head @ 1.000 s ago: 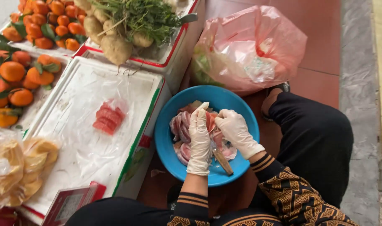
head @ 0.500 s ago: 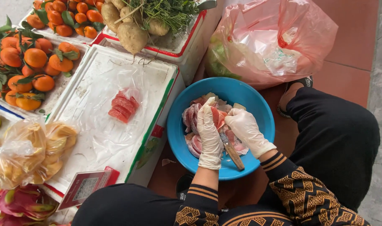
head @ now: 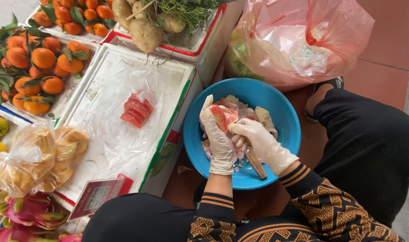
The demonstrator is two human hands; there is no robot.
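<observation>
Sleeves with a brown and black pattern are seen at the bottom edge, both hands gloved in white. Left hand is closed around a pink fruit segment, held over the blue bowl. Right hand is wrapped around a knife, of which only the wooden handle is visible, pointing down toward the bowl's near rim; the blade is hidden between the hands. Peeled pink pieces and pale rind are seen in the bowl under and beside the hands. A dark trouser leg is seen to the right of the bowl. A white foam box covered with clear film stands just left of the bowl, with peeled segments laid on it well apart from the bowl. A clear bag of yellow fruit and a small red card lie at the box's near left end, with dragon fruit beside them. Farther out, tangerines with leaves fill trays at the left, pale tubers with greens lie on another box, and a pink plastic bag sits beyond the bowl.
</observation>
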